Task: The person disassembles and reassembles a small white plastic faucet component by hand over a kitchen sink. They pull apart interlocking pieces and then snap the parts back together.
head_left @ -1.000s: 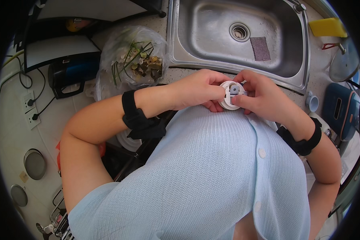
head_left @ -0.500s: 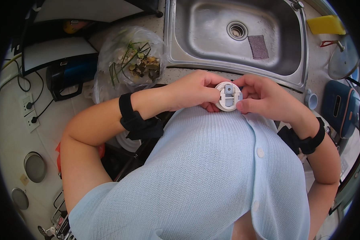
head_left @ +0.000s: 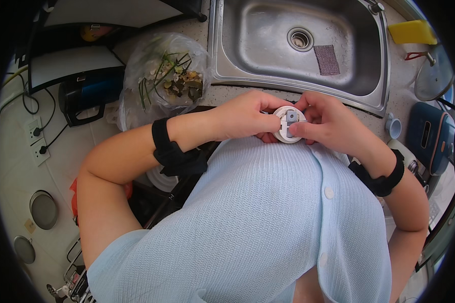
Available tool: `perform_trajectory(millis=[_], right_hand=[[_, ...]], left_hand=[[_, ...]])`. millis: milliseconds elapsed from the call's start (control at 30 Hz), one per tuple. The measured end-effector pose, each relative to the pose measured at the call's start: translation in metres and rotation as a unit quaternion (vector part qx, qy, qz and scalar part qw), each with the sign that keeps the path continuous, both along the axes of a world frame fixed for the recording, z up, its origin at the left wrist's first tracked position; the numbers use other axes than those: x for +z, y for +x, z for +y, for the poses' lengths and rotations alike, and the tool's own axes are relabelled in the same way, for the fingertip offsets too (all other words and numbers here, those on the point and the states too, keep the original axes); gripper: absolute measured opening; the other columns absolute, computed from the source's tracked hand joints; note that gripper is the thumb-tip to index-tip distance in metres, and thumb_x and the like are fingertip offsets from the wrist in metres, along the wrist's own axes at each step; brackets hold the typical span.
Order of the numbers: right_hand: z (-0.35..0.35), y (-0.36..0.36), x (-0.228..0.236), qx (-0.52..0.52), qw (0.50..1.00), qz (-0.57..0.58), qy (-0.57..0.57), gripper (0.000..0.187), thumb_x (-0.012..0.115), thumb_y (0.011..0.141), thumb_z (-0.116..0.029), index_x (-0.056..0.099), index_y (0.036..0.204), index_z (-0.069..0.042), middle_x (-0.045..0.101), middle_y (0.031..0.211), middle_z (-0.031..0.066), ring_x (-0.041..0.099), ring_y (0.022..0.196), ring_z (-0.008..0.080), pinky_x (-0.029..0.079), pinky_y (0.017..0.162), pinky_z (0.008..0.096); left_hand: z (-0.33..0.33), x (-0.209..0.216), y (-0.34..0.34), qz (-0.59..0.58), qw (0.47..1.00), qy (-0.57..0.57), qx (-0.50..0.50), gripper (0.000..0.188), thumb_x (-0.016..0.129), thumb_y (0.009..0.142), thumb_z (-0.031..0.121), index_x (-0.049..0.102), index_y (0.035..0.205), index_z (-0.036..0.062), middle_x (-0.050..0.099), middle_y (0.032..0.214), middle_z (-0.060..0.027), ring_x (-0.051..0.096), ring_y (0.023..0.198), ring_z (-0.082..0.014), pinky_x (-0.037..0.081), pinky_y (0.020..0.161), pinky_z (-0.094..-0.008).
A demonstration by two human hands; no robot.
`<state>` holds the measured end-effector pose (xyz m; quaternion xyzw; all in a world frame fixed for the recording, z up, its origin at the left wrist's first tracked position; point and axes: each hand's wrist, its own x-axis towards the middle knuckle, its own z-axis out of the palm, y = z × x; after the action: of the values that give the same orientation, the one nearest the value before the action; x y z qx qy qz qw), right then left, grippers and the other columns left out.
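A small round white lid (head_left: 291,116) with a grey piece set in its face is held up close to my body, near the sink's front edge. My left hand (head_left: 255,115) grips its left side, with the thumb on the rim and the fingers curled behind. From the other side my right hand (head_left: 327,120) closes on the same lid. Its thumb lies across the lower right of the lid's face, covering part of the grey piece, and its fingers bend at the right rim. The back of the lid is hidden.
Beyond my hands is a steel sink (head_left: 260,76) with a brownish mesh cloth (head_left: 327,59) in it. A plastic bag of vegetable scraps (head_left: 173,83) and a dark blue kettle (head_left: 83,98) stand left. To the right are a small light-blue cup (head_left: 393,125) and a blue appliance (head_left: 429,136).
My right thumb has moved left from the lid's right edge onto its face. The lid and my left hand have shifted very slightly.
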<state>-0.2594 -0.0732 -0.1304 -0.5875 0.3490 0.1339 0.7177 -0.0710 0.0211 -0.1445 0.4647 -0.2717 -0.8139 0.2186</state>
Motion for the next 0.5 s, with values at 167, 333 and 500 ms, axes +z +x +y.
perform_trajectory(millis=[167,333,500], right_hand=[[0.0015,-0.0006,-0.0007,-0.011,1.000,-0.015,-0.001,0.025,0.070,0.078,-0.014,0.056,0.091,0.001,0.060,0.068,0.0047,0.056,0.057,0.0087,0.044,0.050,0.0219],[0.0019,-0.0020,0.0004,0.004,1.000,-0.018,-0.011,0.024,0.071,0.078,-0.013,0.057,0.091,0.000,0.060,0.068,0.0043,0.056,0.057,0.0082,0.043,0.051,0.0219],[0.0021,-0.0010,0.0063,0.024,0.999,-0.009,-0.029,0.023,0.072,0.078,-0.013,0.057,0.090,0.000,0.060,0.068,0.0047,0.056,0.058,0.0085,0.044,0.053,0.0231]], left_hand=[[0.0011,0.0011,0.0020,-0.030,0.998,-0.043,-0.025,0.053,0.053,0.080,0.005,0.047,0.133,0.0020,0.060,0.116,-0.0099,0.061,0.096,-0.0149,0.053,0.077,-0.0266],[0.0059,0.0037,0.0004,-0.079,0.992,-0.092,-0.038,0.049,0.053,0.081,0.006,0.051,0.130,0.0033,0.062,0.111,-0.0098,0.061,0.095,-0.0135,0.052,0.079,-0.0254],[0.0104,0.0024,-0.0026,-0.127,0.977,-0.164,-0.043,0.048,0.053,0.081,0.005,0.053,0.129,0.0028,0.064,0.111,-0.0096,0.060,0.098,-0.0132,0.048,0.086,-0.0259]])
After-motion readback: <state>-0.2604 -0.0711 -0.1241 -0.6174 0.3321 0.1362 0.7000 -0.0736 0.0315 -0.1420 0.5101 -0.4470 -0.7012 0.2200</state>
